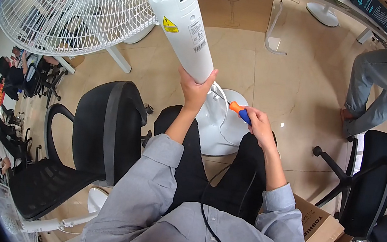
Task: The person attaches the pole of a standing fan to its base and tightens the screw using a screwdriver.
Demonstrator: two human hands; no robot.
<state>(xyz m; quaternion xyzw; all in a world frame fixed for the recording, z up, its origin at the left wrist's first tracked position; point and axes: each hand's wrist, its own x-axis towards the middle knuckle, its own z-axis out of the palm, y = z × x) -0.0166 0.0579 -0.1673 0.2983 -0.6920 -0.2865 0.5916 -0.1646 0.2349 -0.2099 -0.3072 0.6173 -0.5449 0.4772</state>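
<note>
A white stand fan fills the upper left, its wire grille facing away to the side. Around the lower end of the fan's white body, which carries a yellow warning label, my left hand is wrapped. My right hand grips a screwdriver with an orange and blue handle. Its shaft points left toward the joint below the body; whether the tip touches a screw cannot be made out. A white cord loops beside the joint. Between my legs stands the round white base.
Black office chairs stand to the left and right. A person in jeans sits at upper right. A cardboard box lies near my right elbow; another box stands under the table. A second fan lies lower left.
</note>
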